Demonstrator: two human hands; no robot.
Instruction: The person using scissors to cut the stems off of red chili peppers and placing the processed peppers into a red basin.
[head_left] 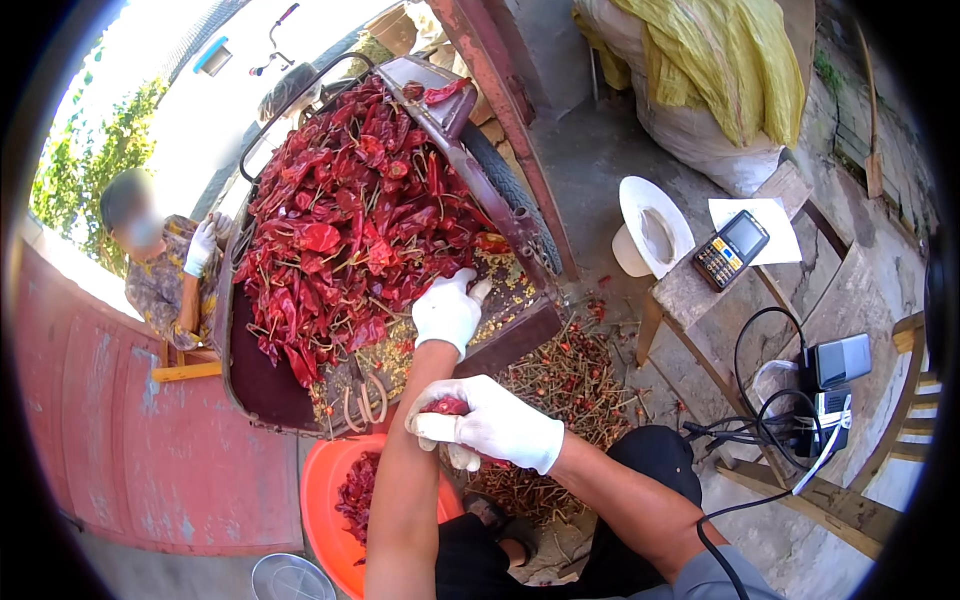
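Observation:
My left hand point(447, 310), in a white glove, reaches to the near edge of a heap of dried red chili peppers point(345, 210). Its fingers are stretched out at the peppers, and their tips partly merge with the pile. Closer to me, my right hand point(495, 422), also gloved in white, is closed around a red chili pepper point(446, 405) and crosses over my left forearm. The heap lies in a dark red metal cart point(515, 335), whose near floor is strewn with yellow seeds. Below my arms stands an orange basin point(325, 490) with red pepper pieces point(358, 495) inside.
Cut stems point(560, 390) litter the ground between cart and legs. At right, a wooden bench point(690, 295) bears a handheld keypad device point(731, 250) and paper; a white hat point(652, 228) leans by it. Black cables point(765, 420) hang nearby. Another gloved person point(165, 260) sits left of the cart.

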